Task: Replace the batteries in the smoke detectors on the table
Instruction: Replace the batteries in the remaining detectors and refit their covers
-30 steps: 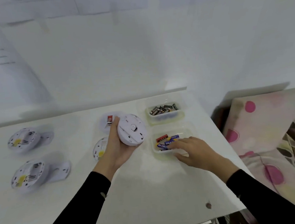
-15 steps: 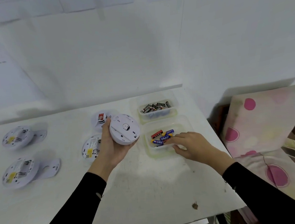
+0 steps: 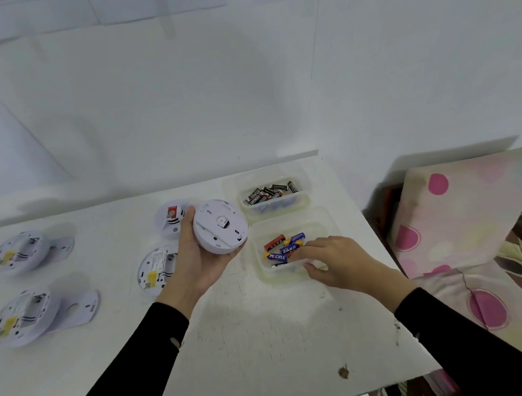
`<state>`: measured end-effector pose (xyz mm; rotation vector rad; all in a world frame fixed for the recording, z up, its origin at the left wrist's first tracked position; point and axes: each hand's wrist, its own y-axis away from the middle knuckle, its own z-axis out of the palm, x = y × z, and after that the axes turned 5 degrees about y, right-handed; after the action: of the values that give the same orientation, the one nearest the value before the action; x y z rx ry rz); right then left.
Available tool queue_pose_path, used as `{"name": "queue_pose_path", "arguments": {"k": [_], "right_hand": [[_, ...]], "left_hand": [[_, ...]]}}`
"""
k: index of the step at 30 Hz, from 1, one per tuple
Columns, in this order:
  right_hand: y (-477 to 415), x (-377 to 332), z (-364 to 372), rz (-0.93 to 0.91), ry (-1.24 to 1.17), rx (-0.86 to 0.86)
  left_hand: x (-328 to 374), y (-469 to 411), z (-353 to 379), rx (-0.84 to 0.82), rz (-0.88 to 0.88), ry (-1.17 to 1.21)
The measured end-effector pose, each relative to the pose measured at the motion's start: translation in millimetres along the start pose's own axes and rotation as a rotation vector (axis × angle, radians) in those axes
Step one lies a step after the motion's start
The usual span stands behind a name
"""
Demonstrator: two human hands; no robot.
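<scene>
Right hand (image 3: 336, 260) curls closer over coloured batteries (image 3: 284, 247) in clear plastic tray (image 3: 324, 224), 3 o'clock; pinch unclear. Left hand (image 3: 196, 262) grips tilted round white smoke detector (image 3: 219, 226): one-handed hold may slip.

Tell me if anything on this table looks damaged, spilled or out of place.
Only the table itself: a brown chip or stain marks its white top near the front right edge. The batteries all sit inside their two tubs, none spilled, and the opened smoke detectors on the left fit the job.
</scene>
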<state>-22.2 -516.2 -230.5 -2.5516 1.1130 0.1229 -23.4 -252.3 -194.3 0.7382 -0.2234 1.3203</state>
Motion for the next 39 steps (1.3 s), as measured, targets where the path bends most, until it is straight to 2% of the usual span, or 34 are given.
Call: {"name": "queue_pose_path", "arguments": {"k": [3,10,16,20,24,29,35,39], "right_hand": [[-7.8,-7.8,-11.4,0.069,-0.094,0.011],[-56.2,-47.6,-25.9,0.129,-0.305,0.321],[-79.7,-68.3,-16.9,0.283,-0.323,0.249],[-82.5,-72.7,-12.8,0.305,-0.345,0.265],[-82.9,-71.7,-13.0,0.281,-0.354,0.284],[-82.0,-63.2,-15.4,0.213,-0.425,0.22],[-82.1,-64.0,-20.4,0.124,-0.356,0.138],[-75.5,-67.1,-30.1,0.063,-0.431,0.19]], "left_hand": [[-0.2,-1.2,0.2,-0.021,-0.012,0.021],[-9.0,0.2,9.5,-0.064,-0.031,0.003],[-19.2,3.3,17.3,-0.107,-0.007,-0.018],[-23.2,2.6,17.3,-0.11,0.021,-0.053],[-23.4,3.9,17.0,-0.122,0.012,-0.079],[-25.1,5.0,18.0,-0.115,-0.012,-0.08],[-23.0,6.0,12.2,-0.13,-0.037,-0.107],[-11.3,6.1,3.9,-0.1,0.028,-0.087]]}}
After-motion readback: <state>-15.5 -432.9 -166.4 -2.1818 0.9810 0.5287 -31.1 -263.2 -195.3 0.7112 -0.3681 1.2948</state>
